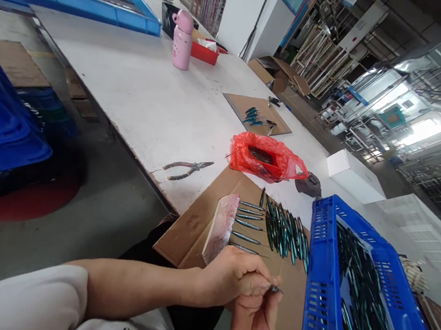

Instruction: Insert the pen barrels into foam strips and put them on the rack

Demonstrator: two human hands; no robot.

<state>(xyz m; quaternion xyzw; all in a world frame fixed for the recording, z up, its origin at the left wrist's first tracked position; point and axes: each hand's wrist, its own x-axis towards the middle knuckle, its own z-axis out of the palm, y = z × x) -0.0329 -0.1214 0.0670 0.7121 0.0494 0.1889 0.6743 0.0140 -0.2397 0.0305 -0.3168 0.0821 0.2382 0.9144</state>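
Between the fingertips of both hands, a small dark piece [276, 289] is pinched, most of it hidden by the fingers. The left hand [226, 276] is curled, with its thumb and forefinger pressed on the piece; the right hand [250, 328] comes up from below and grips it too, its thumb and a finger closed around it. Just beyond the left hand, a pale, pink-stained block [221, 227] lies on the cardboard [191, 231], with several slim, shiny rods [248, 225] sticking out of its right side. To the right of these, beyond both hands, many dark green rods lie side by side in a loose heap [282, 232]. Right of the hands stands a blue crate [314, 285], holding a mass of similar rods [368, 309]. Farther out from the hands, a crumpled red bag [241, 157] sits open at the cardboard's far edge, with pliers [192, 169] to its left, handles spread, on the white table [134, 78]. Beyond the bag lies a board [234, 103] bearing a few teal pieces [252, 116]. Well apart from the hands, at the table's far end, stands a pink bottle [182, 46] beside a red box [205, 53].
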